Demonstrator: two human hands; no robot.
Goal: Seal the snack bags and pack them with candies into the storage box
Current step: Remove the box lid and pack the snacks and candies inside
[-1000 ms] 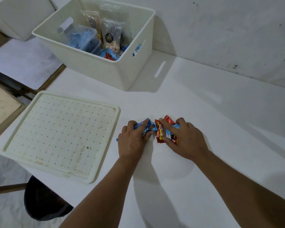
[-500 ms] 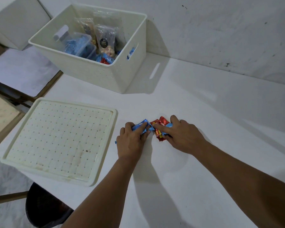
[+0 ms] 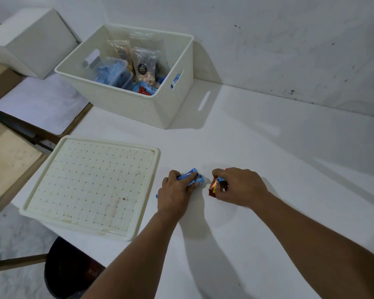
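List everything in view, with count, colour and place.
storage box: one, cream, far left of table by the wall, open.
snack bags: at least two, clear, upright inside the box.
clear tub: one, blue contents, inside the box.
lid: one, cream, flat on the table before the box.
blue candies: a few, in the left hand.
red candies: a few, in the right hand.
table: one, white.
left hand: grips blue candies.
right hand: grips red candies.

no legible text, snack bag [image 3: 144, 67] label blurred, candy wrapper [image 3: 216, 186] lettering unclear
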